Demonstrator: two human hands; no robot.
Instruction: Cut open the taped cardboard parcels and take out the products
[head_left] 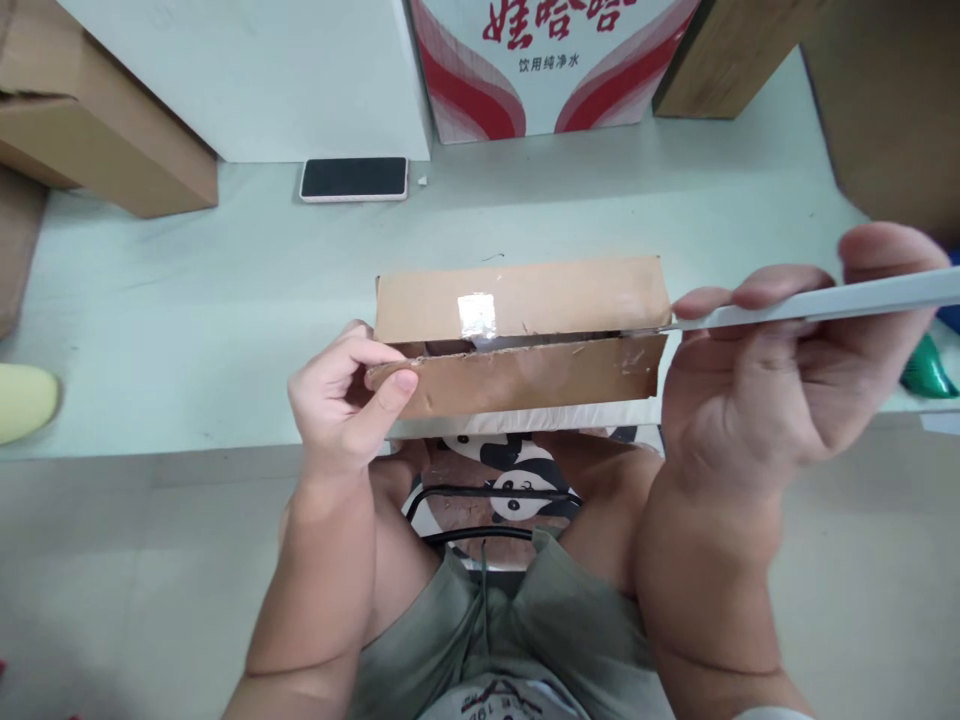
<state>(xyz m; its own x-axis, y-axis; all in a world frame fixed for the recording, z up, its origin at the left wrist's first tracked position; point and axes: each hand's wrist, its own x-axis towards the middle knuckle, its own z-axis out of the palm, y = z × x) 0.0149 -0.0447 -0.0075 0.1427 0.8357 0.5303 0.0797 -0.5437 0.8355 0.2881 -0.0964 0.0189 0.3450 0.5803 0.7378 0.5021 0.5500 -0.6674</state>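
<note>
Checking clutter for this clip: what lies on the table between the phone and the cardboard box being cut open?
In the head view, only bare pale table separates the phone from the cardboard box; nothing lies there.

Phone (pixel 354 179), stacked boxes (pixel 525 70) crowd table's (pixel 187 300) far edge.

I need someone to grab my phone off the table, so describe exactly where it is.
On the pale table, look to the far side, at the foot of the big white box. The phone lies flat there, the only thing with a dark screen and pale rim, left of the red-and-white carton.
</note>
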